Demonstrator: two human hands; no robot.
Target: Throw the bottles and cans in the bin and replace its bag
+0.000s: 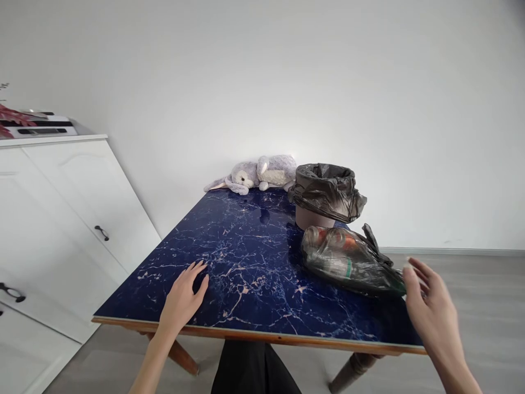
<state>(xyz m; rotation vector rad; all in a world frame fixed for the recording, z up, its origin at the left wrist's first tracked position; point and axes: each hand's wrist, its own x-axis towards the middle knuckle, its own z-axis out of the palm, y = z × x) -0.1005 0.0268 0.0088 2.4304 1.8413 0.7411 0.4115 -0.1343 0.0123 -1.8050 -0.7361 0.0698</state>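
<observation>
On the blue marbled tabletop (246, 257), my left hand (184, 293) rests near the front left edge, fingers stretched out and holding nothing. My right hand (432, 301) is at the table's right edge, beside a dark see-through plastic bag (348, 262) lying on its side. Its thumb and fingers are apart; whether the fingertips touch the bag's end I cannot tell. Through the film show reddish cans and a clear bottle with a green band. Behind the bag stands a trash bin (314, 218) with a black liner (328, 191) folded over its rim.
A grey-and-white plush rabbit (262, 172) lies at the table's far end against the wall. White cabinets (69, 219) with dark handles stand at the left, topped by a white-and-black device (45, 128) and red leaves. My legs are under the front edge.
</observation>
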